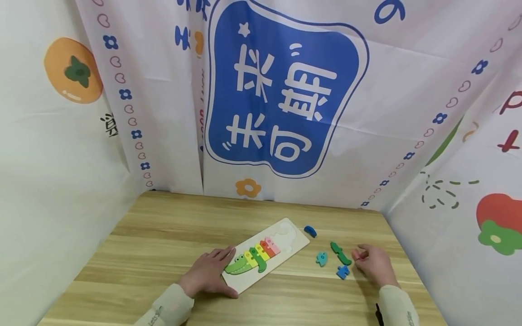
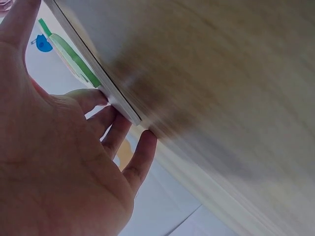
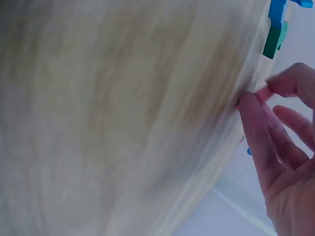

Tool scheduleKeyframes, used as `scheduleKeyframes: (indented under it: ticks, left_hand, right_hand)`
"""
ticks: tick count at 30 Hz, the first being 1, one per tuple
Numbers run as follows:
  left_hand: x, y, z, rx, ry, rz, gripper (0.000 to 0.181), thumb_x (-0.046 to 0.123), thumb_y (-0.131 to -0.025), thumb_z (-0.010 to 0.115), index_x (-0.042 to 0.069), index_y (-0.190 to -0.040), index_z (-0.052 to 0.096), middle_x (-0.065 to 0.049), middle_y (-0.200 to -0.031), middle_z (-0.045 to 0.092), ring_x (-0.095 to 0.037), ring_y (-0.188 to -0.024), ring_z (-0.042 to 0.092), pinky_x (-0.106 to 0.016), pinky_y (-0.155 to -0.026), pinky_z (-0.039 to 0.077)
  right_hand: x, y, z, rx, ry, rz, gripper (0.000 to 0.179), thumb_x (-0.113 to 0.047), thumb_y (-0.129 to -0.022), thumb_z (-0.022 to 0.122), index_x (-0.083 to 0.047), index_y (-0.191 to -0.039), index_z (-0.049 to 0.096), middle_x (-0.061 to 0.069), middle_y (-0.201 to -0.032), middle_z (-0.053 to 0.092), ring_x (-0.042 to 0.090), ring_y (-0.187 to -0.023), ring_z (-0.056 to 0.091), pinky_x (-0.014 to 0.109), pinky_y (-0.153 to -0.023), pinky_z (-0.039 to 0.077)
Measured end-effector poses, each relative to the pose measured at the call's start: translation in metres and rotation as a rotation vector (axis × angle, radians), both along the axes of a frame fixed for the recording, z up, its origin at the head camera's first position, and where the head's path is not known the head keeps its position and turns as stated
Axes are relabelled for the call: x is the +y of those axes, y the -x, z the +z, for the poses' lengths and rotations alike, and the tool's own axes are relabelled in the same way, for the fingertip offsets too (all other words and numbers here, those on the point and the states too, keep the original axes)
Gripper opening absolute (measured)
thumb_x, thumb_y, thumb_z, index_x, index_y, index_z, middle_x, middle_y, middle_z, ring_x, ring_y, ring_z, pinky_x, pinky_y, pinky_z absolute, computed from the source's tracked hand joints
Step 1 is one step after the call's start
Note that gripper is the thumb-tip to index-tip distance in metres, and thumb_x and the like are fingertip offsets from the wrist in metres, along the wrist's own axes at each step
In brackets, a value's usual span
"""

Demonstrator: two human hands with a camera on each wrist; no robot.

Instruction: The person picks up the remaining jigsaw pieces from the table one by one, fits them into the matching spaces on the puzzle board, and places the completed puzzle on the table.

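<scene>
A pale wooden crocodile puzzle board (image 1: pixel 261 276) lies slanted on the table. A green head, a green leg and coloured body pieces (image 1: pixel 261 249) sit in it; the outlined tail end at its upper right is bare. My left hand (image 1: pixel 208 271) holds the board's lower-left end, thumb at the near edge and fingers at the far edge. Farther right, my right hand (image 1: pixel 375 265) pinches a small pinkish-red puzzle piece (image 3: pixel 264 93) between thumb and fingertips, close to the tabletop. Its shape is mostly hidden by the fingers.
Loose pieces lie between board and right hand: a dark blue one (image 1: pixel 310 231), a teal one (image 1: pixel 321 259), a long green one (image 1: pixel 340 253) and a blue one (image 1: pixel 343 272). Printed white cloth (image 1: pixel 171 136) walls the table (image 1: pixel 163 231) at the back and sides.
</scene>
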State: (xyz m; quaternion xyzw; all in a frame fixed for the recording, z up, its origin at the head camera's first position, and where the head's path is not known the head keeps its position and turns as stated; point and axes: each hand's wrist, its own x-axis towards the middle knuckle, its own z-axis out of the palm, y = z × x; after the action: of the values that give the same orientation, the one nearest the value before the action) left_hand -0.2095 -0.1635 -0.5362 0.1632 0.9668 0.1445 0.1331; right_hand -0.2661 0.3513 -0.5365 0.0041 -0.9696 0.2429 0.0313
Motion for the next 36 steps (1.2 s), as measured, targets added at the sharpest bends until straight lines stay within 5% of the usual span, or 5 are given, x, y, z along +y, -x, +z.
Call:
scheduleKeyframes:
  ticks: [9, 15, 20, 29, 36]
  left_hand:
    - [0.000, 0.002, -0.001, 0.006, 0.003, 0.002, 0.126, 0.083, -0.065, 0.077, 0.016, -0.163, 0.035, -0.004, -0.169, 0.033, -0.033, -0.150, 0.037, -0.062, -0.117, 0.033]
    - [-0.001, 0.004, 0.002, 0.004, 0.000, 0.000, 0.125, 0.082, -0.066, 0.078, 0.015, -0.163, 0.034, -0.005, -0.169, 0.033, -0.034, -0.150, 0.037, -0.064, -0.117, 0.033]
    - [0.001, 0.002, 0.002, -0.004, -0.003, -0.002, 0.125, 0.081, -0.065, 0.079, 0.015, -0.163, 0.035, -0.005, -0.169, 0.033, -0.033, -0.149, 0.038, -0.063, -0.117, 0.033]
    - [0.001, 0.001, 0.001, -0.001, 0.001, -0.003, 0.125, 0.082, -0.066, 0.077, 0.015, -0.163, 0.035, -0.006, -0.169, 0.033, -0.034, -0.149, 0.038, -0.063, -0.117, 0.033]
    - [-0.001, 0.001, 0.001, 0.006, 0.016, -0.014, 0.124, 0.082, -0.067, 0.077, 0.015, -0.163, 0.034, -0.004, -0.169, 0.033, -0.033, -0.150, 0.037, -0.062, -0.117, 0.034]
  right_hand:
    - [-0.008, -0.003, 0.006, -0.029, 0.306, -0.053, 0.048, -0.005, -0.097, 0.071, 0.006, -0.142, 0.057, 0.023, -0.108, 0.072, 0.020, -0.083, 0.072, 0.030, -0.066, 0.061]
    - [-0.040, 0.000, 0.019, -0.072, 0.531, 0.007, 0.053, -0.007, -0.099, 0.069, -0.004, -0.149, 0.054, 0.021, -0.120, 0.064, 0.019, -0.093, 0.073, 0.034, -0.078, 0.063]
    - [-0.064, 0.006, 0.030, -0.146, 0.700, 0.137, 0.055, -0.007, -0.100, 0.067, -0.003, -0.152, 0.050, 0.023, -0.122, 0.062, 0.021, -0.094, 0.072, 0.042, -0.085, 0.062]
    - [-0.107, 0.018, 0.040, -0.209, 0.763, 0.257, 0.054, -0.006, -0.099, 0.069, -0.009, -0.150, 0.054, 0.020, -0.121, 0.064, 0.024, -0.095, 0.072, 0.039, -0.085, 0.063]
    - [-0.134, 0.026, 0.038, -0.193, 0.745, 0.329, 0.049, -0.006, -0.097, 0.072, -0.006, -0.145, 0.060, 0.021, -0.119, 0.064, 0.021, -0.094, 0.069, 0.050, -0.088, 0.060]
